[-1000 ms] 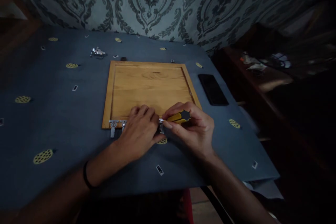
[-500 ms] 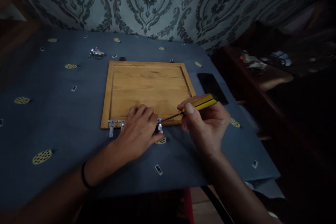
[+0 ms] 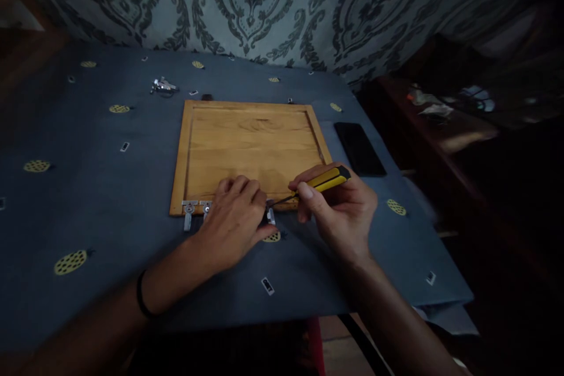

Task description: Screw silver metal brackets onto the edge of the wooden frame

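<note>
A wooden panel [image 3: 255, 147] with a raised frame lies flat on the blue cloth. Metal hinges [image 3: 188, 216] sit along its near edge. My left hand [image 3: 235, 217] rests over that edge, its thumb beside another hinge [image 3: 271, 216]; what its curled fingers grip, if anything, is hidden. Between the thumb and fingers of my right hand [image 3: 337, 208] is a yellow and black screwdriver [image 3: 324, 181]. Its shaft points down and left, with the tip at the hinge beside my left hand.
On the cloth-covered table [image 3: 110, 188], a black phone [image 3: 360, 148] lies right of the panel. Small metal parts [image 3: 164, 86] lie beyond its far left corner. A patterned curtain [image 3: 251, 6] hangs behind, and a cluttered shelf [image 3: 462, 129] stands at the right.
My right hand and the screwdriver have moved slightly left and down, and the handle is at a lower slant. My left hand holds nearly the same place.
</note>
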Demonstrator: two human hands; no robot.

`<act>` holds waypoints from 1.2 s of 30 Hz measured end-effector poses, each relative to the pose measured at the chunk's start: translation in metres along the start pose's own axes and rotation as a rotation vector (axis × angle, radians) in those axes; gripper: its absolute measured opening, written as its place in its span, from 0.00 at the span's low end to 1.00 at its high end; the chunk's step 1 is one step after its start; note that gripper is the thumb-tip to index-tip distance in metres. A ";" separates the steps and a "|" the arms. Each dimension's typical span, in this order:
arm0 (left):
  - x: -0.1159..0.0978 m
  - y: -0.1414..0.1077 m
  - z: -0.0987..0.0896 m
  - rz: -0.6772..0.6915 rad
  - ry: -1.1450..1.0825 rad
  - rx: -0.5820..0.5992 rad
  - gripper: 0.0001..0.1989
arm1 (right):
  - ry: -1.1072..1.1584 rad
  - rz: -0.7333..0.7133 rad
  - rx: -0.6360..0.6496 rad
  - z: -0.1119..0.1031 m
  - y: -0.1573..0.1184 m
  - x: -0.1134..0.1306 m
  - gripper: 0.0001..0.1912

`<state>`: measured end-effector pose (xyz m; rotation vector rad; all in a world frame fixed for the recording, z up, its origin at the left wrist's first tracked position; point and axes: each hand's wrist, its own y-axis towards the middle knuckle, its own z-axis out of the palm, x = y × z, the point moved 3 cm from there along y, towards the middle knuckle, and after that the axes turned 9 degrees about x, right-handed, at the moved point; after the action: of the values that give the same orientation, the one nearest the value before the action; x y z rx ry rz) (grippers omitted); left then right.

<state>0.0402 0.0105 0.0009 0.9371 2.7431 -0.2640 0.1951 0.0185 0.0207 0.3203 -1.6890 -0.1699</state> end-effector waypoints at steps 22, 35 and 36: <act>0.002 -0.002 0.003 0.024 0.015 -0.065 0.19 | 0.019 -0.225 -0.096 0.002 -0.006 0.008 0.08; 0.000 -0.002 0.002 0.026 0.014 -0.054 0.20 | 0.005 -0.113 -0.123 -0.004 -0.004 0.000 0.13; 0.000 -0.002 0.002 0.025 0.015 -0.057 0.19 | 0.000 -0.115 -0.127 -0.004 -0.004 0.000 0.13</act>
<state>0.0394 0.0090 -0.0008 0.9612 2.7349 -0.1737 0.1997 0.0146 0.0204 0.3227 -1.6523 -0.3609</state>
